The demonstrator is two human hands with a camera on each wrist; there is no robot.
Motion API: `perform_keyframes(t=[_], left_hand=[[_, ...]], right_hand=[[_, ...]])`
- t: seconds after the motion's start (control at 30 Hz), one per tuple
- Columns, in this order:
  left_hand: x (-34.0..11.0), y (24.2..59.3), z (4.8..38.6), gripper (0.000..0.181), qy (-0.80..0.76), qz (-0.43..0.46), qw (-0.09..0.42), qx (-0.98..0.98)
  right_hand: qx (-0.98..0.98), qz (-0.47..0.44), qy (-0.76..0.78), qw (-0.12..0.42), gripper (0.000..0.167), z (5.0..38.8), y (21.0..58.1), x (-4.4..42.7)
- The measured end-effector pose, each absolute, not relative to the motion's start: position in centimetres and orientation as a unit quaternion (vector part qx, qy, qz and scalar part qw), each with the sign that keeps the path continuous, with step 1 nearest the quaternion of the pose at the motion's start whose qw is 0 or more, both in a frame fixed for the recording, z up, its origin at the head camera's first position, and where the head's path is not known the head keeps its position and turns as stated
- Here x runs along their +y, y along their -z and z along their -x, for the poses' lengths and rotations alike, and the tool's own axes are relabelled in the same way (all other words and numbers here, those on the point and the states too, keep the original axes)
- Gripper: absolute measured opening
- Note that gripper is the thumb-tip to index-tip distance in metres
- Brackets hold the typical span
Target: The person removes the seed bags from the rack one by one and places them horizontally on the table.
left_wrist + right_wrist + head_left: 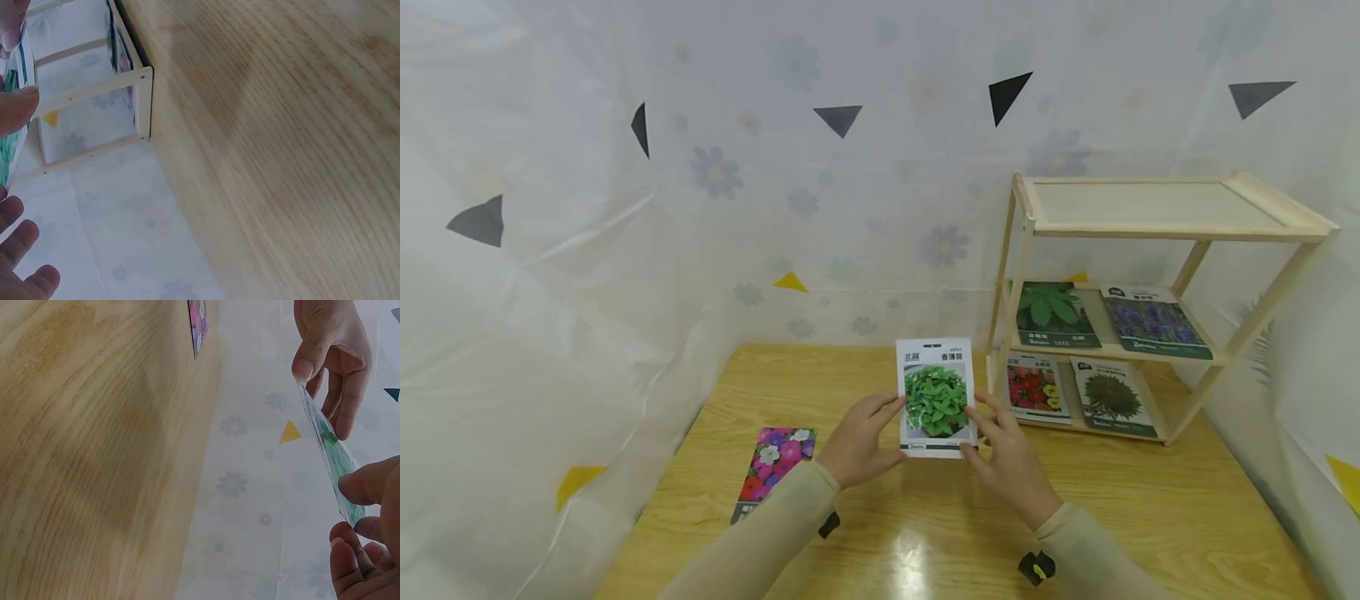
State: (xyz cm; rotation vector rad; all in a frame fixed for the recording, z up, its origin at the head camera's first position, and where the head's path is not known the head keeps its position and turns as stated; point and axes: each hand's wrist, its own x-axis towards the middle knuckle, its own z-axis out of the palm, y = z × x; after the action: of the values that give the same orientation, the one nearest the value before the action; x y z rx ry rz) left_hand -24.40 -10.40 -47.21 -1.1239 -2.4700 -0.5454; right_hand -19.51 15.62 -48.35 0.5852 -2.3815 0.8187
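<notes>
A white-bordered seed packet [936, 400] with a photo of green mint-like leaves is held upright over the table in the head view. My left hand [861, 442] grips its left edge, and my right hand [1011, 462] pinches the right edge low down. From the right wrist view the packet [337, 459] appears nearly edge-on, with thumb and fingers on its two sides. Left of the hands, a second packet [782, 457] printed with pink, red and white flowers lies flat on the table, partly hidden by the left sleeve.
A small two-tier wooden rack [1150, 232] stands at the right of the wooden table [820, 379]. On its upper shelf lie a green-leaf packet [1054, 312] and a purple-flower packet [1156, 321]. Below are a red-flower packet [1036, 387] and a spiky-plant packet [1111, 396]. Patterned sheeting surrounds the table.
</notes>
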Motion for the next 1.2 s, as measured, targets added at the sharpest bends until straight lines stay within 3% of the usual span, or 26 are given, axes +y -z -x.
perform_keyframes(t=[0.53, 1.0, 1.2], left_hand=[[-11.9, 49.2, 23.7, 0.087, 0.192, 0.375, 0.14, -0.896], [-13.5, 51.1, 23.0, 0.084, 0.177, 0.368, 0.123, -0.904], [-14.3, 51.6, 22.6, 0.085, 0.166, 0.348, 0.078, -0.919]], right_hand=[[-0.894, -0.226, -0.31, 0.234, 0.062, 19.0, 50.3, 14.2], [-0.915, -0.207, -0.311, 0.155, 0.069, 18.6, 52.3, 12.6], [-0.928, -0.188, -0.305, 0.098, 0.075, 18.4, 53.1, 11.7]])
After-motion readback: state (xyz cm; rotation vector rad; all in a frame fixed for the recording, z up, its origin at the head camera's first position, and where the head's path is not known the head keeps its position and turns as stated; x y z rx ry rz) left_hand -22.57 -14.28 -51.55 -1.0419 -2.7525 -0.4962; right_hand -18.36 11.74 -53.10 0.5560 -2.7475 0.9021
